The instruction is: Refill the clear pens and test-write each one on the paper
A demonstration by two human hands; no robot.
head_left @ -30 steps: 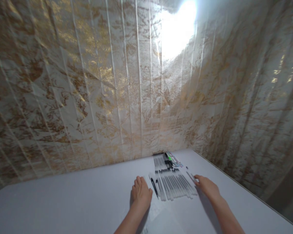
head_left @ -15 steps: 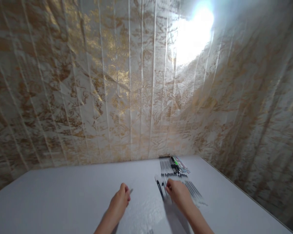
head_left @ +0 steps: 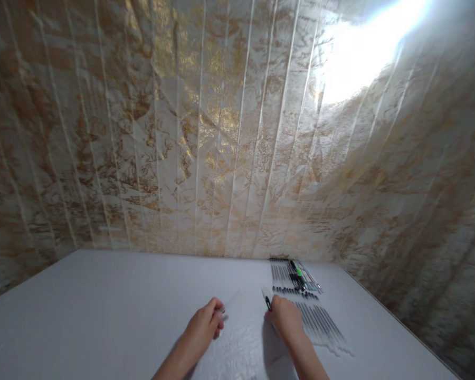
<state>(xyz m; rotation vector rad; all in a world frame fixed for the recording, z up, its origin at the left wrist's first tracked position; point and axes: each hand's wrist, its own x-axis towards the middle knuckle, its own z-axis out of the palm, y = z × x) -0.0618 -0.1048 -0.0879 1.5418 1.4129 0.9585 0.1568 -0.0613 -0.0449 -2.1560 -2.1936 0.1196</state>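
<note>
My left hand is closed, thumb and fingers pinching a thin, clear tube-like piece that points away to the right and is faint against the white table. My right hand is closed over a slim black pen-like item with a clear or whitish far end. It hides the near part of that item, and I cannot make out what its fingertips hold. Just right of this hand lies a row of thin, dark-cored clear sticks, like pen refills, side by side.
Behind the right hand, several small black caps form a line. Farther back are a row of slim clear sticks with dark ends and a cluster of pens, one with a green part. A patterned, shiny curtain borders the white table.
The view has swung left. My right hand has come over the black pen-like item, now partly covering it. In my left hand, the clear piece shows at a different angle, pointing farther out.
</note>
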